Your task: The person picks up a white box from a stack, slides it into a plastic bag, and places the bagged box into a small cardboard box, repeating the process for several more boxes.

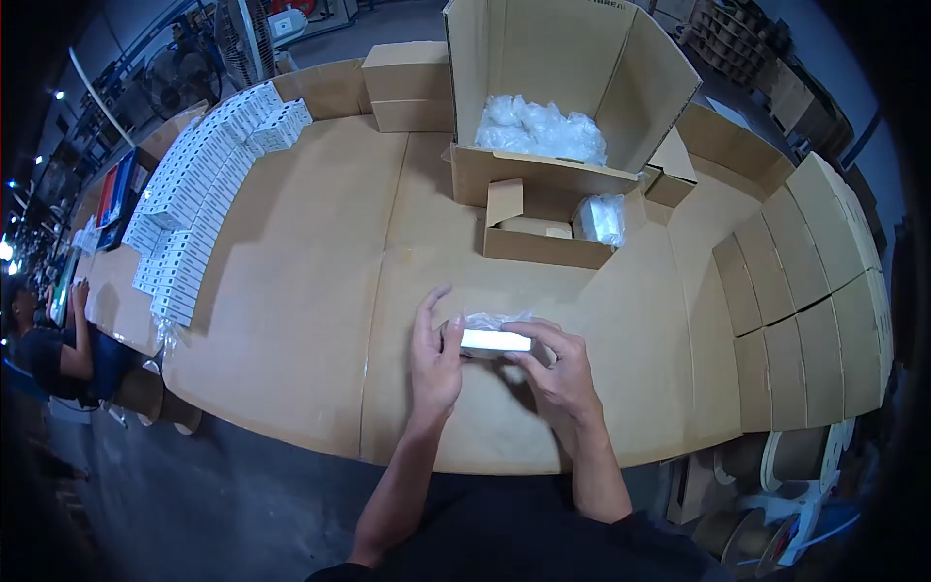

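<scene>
A small white box is held low over the cardboard-covered table, its long bright side facing me. Clear plastic wrap lies crumpled along its far side. My left hand grips the left end, thumb against the box and the index finger raised behind it. At the other end, my right hand pinches the box between thumb and fingers. Just beyond the hands stands an open small carton with a plastic-wrapped bundle in its right side.
Behind the carton rises a tall open box holding clear plastic bags. Rows of small white boxes are stacked at the left. Closed brown cartons form a wall at the right. A person sits at the far left.
</scene>
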Demonstrator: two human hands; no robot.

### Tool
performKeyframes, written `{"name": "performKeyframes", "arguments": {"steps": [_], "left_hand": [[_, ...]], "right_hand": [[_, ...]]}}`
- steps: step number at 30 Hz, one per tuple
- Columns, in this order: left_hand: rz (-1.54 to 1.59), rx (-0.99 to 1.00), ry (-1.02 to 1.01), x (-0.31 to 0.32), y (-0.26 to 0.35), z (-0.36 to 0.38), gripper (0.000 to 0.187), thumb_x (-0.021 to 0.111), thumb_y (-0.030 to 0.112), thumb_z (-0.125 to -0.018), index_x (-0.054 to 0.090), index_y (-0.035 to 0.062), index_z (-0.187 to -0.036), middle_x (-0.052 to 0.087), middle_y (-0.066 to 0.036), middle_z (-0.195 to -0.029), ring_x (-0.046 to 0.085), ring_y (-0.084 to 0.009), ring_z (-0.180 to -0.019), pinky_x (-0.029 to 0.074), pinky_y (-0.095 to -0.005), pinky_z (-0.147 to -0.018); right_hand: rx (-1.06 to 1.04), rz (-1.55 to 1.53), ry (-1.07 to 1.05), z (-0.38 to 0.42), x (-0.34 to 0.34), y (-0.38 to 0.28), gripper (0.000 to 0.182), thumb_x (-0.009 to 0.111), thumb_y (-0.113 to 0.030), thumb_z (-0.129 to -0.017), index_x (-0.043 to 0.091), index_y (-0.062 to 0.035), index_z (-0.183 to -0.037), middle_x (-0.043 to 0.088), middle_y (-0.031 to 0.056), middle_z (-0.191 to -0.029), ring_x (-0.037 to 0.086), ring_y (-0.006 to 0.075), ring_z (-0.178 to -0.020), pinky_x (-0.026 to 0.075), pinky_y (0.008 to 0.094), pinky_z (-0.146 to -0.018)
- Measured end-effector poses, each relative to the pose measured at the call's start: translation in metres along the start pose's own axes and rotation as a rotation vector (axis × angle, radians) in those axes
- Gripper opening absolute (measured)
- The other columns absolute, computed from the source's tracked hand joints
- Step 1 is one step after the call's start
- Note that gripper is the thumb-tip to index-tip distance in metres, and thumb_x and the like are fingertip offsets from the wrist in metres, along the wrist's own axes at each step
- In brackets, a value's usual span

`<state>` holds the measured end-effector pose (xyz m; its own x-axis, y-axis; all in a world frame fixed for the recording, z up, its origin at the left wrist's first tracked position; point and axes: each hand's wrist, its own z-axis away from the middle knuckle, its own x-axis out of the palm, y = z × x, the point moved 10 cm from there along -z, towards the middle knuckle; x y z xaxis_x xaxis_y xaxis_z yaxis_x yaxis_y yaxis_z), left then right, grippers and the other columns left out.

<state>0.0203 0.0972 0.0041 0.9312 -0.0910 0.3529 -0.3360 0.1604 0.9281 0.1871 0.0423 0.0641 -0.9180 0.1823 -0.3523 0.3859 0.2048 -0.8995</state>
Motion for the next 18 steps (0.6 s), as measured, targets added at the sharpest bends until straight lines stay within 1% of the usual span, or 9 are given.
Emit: {"name": "performKeyframes", "arguments": {"steps": [1,3,6,7,9,12,13,16,18], "left_hand": [[-0.035,0.049,-0.048,0.003,0.006,0.000,0.045,0.055,0.017,-0.108,0.042,0.0074,-0.150,0.068,-0.008,-0.101,0.064,-0.0105,-0.090,0.054,-0.0289,-0.071],[-0.106,0.145,-0.143,0.006,0.020,0.004,0.052,0.057,0.014,-0.106,0.039,0.0079,-0.155,0.068,-0.010,-0.105,0.064,-0.0130,-0.096,0.056,-0.0319,-0.074],[-0.449,0.305,-0.319,0.019,0.036,0.017,0.060,0.067,0.015,-0.100,0.042,0.0107,-0.155,0.066,-0.014,-0.108,0.067,-0.0221,-0.097,0.056,-0.0326,-0.085],[-0.577,0.352,-0.352,0.021,0.044,0.019,0.059,0.070,0.017,-0.097,0.047,0.0117,-0.151,0.066,-0.014,-0.111,0.066,-0.0253,-0.101,0.055,-0.0359,-0.091],[-0.834,0.445,-0.415,0.026,0.060,0.020,0.058,0.076,0.019,-0.091,0.056,0.0135,-0.145,0.064,-0.014,-0.117,0.064,-0.0316,-0.109,0.051,-0.0426,-0.102],[-1.184,0.726,-0.450,0.034,0.077,0.025,0.051,0.081,0.011,-0.081,0.068,0.0129,-0.130,0.057,-0.013,-0.136,0.055,-0.0362,-0.127,0.043,-0.0526,-0.107],[-1.208,0.722,-0.443,0.034,0.079,0.023,0.045,0.083,0.013,-0.078,0.071,0.0129,-0.121,0.057,-0.012,-0.139,0.049,-0.0312,-0.136,0.036,-0.0578,-0.114],[-1.157,0.714,-0.528,0.034,0.076,0.015,0.036,0.080,0.019,-0.083,0.069,0.0120,-0.117,0.062,-0.008,-0.129,0.052,-0.0311,-0.132,0.031,-0.0631,-0.118],[-1.052,0.584,-0.607,0.029,0.066,0.007,0.034,0.081,0.018,-0.084,0.068,0.0110,-0.115,0.065,-0.007,-0.126,0.055,-0.0306,-0.129,0.028,-0.0630,-0.120]], "right_hand": [[0.015,0.016,0.006,0.000,0.000,0.003,0.034,0.079,0.001,-0.079,0.075,-0.0019,-0.112,0.076,0.0140,-0.112,0.069,0.0307,-0.116,0.052,0.0412,-0.103],[-0.029,0.062,0.021,0.000,-0.001,0.006,0.031,0.079,0.002,-0.079,0.075,-0.0013,-0.110,0.076,0.0138,-0.112,0.067,0.0323,-0.119,0.051,0.0424,-0.104],[-0.051,0.058,0.027,-0.001,-0.005,-0.005,0.029,0.078,0.003,-0.078,0.075,-0.0009,-0.107,0.076,0.0140,-0.112,0.064,0.0341,-0.124,0.050,0.0435,-0.105],[-0.052,0.043,0.023,-0.001,-0.005,-0.009,0.028,0.078,0.004,-0.078,0.075,-0.0008,-0.106,0.076,0.0142,-0.112,0.063,0.0346,-0.125,0.050,0.0438,-0.106],[-0.067,0.015,0.021,-0.001,-0.002,-0.007,0.028,0.078,0.004,-0.077,0.074,-0.0005,-0.105,0.076,0.0149,-0.110,0.065,0.0338,-0.123,0.051,0.0426,-0.104],[-0.076,-0.028,0.041,0.000,-0.002,-0.010,0.027,0.078,0.005,-0.077,0.074,0.0006,-0.104,0.075,0.0157,-0.107,0.068,0.0318,-0.115,0.053,0.0408,-0.100],[-0.080,-0.042,0.051,-0.001,-0.002,-0.011,0.027,0.078,0.005,-0.077,0.073,0.0010,-0.103,0.075,0.0160,-0.106,0.070,0.0311,-0.111,0.053,0.0402,-0.098],[-0.107,0.005,-0.020,-0.001,0.002,-0.008,0.031,0.077,0.004,-0.080,0.072,0.0001,-0.111,0.075,0.0145,-0.107,0.072,0.0286,-0.104,0.057,0.0373,-0.091],[-0.033,-0.061,-0.010,-0.001,-0.001,-0.008,0.032,0.077,0.004,-0.081,0.071,0.0001,-0.112,0.074,0.0142,-0.107,0.073,0.0279,-0.100,0.057,0.0368,-0.090]]}}
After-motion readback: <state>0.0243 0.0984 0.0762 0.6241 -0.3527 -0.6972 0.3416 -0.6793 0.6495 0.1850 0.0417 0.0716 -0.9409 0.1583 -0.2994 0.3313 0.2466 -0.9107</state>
